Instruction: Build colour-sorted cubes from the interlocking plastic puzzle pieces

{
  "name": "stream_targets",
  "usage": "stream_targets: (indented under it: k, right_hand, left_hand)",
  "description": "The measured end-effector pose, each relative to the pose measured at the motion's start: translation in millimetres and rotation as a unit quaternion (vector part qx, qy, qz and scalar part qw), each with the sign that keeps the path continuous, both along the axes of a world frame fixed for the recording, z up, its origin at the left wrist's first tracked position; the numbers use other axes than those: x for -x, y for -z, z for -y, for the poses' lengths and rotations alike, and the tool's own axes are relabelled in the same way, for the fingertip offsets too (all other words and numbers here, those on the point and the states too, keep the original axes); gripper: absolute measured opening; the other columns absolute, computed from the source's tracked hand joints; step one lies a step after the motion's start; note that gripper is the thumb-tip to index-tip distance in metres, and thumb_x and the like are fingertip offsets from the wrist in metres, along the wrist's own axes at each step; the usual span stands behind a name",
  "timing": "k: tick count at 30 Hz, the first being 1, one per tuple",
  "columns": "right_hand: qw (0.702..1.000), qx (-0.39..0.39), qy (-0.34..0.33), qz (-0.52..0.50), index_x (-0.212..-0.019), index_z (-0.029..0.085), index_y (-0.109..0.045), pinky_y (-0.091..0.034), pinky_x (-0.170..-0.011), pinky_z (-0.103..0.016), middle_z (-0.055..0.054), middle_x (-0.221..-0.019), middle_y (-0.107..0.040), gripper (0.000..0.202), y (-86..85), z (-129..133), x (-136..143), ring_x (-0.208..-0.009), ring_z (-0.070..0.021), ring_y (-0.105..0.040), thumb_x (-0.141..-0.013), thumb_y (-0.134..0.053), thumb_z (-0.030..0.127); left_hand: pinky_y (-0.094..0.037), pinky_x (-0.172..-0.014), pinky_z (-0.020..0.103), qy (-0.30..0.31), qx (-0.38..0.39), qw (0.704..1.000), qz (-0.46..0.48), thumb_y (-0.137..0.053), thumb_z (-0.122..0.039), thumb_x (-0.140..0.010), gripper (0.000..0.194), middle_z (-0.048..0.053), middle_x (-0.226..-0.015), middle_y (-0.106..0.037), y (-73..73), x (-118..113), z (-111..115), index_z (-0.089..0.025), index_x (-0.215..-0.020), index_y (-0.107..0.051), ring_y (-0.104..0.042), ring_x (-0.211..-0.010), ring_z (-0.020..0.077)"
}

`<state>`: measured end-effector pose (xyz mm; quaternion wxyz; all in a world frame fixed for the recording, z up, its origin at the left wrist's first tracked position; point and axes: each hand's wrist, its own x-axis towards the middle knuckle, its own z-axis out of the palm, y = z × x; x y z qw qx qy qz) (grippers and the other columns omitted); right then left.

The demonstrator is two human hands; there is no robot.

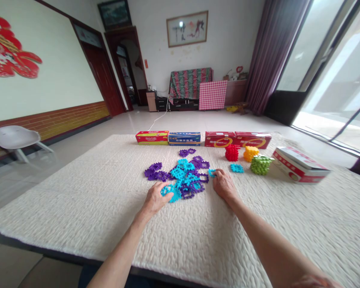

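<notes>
A loose pile of purple plastic interlocking pieces (152, 172) and light-blue ones (184, 164) lies mid-table. At the pile's near left edge, my left hand (156, 198) grips a light-blue interlocking piece (174, 193) between thumb and fingers. My right hand (224, 184), just right of the pile, pinches another light-blue piece (211, 172), partly hidden by the fingers. Beyond that hand a flat light-blue piece (237, 168) lies alone. Farther right stand a red stack (232, 153), a yellow stack (251, 153) and a green stack (260, 165) of similar pieces.
Along the far side of the cloth-covered table (108, 188) stand a red-yellow box (152, 138), a blue box (184, 139) and two red boxes (220, 140). A white-and-red carton (300, 165) sits at the right. A white chair (18, 138) is on the floor to the left.
</notes>
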<state>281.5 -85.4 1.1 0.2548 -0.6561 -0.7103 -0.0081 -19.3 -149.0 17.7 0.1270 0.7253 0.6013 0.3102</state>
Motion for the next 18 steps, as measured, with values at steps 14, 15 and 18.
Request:
stream_targets:
  k: [14, 15, 18]
  right_hand:
    - [1.0, 0.003, 0.001, -0.016, -0.103, 0.016, -0.063, -0.033, -0.094, -0.028, -0.01, -0.119, -0.06, 0.028, -1.0, 2, 0, -0.109, -0.02, -0.053, -0.087, -0.04, 0.014]
    - [1.0, 0.001, 0.0, -0.017, -0.103, 0.016, -0.063, -0.033, -0.094, -0.028, -0.01, -0.119, -0.06, 0.028, -0.5, 2, -1, -0.11, -0.0201, -0.053, -0.087, -0.04, 0.014]
    - [1.0, -0.005, -0.001, -0.018, -0.102, 0.015, -0.064, -0.033, -0.093, -0.028, -0.01, -0.119, -0.06, 0.027, -0.1, 2, -1, -0.11, -0.0207, -0.053, -0.087, -0.041, 0.014]
  left_hand:
    - [-0.045, -0.098, 0.037, 0.044, -0.071, 0.995, -0.054, -0.061, -0.019, -0.067, 0.055, 0.008, -0.114, -0.06, 19.8, -27, -1, -0.02, -0.122, -0.055, -0.056, -0.108, 0.0232]
    - [-0.045, -0.098, 0.036, 0.041, -0.086, 0.994, -0.05, -0.06, -0.018, -0.067, 0.055, 0.008, -0.113, -0.06, 21.3, -28, 0, -0.021, -0.122, -0.055, -0.056, -0.108, 0.0228]
    - [-0.044, -0.1, 0.033, 0.048, -0.119, 0.991, -0.038, -0.058, -0.015, -0.067, 0.055, 0.008, -0.114, -0.058, 22.8, -27, 1, -0.02, -0.121, -0.054, -0.055, -0.11, 0.0214]
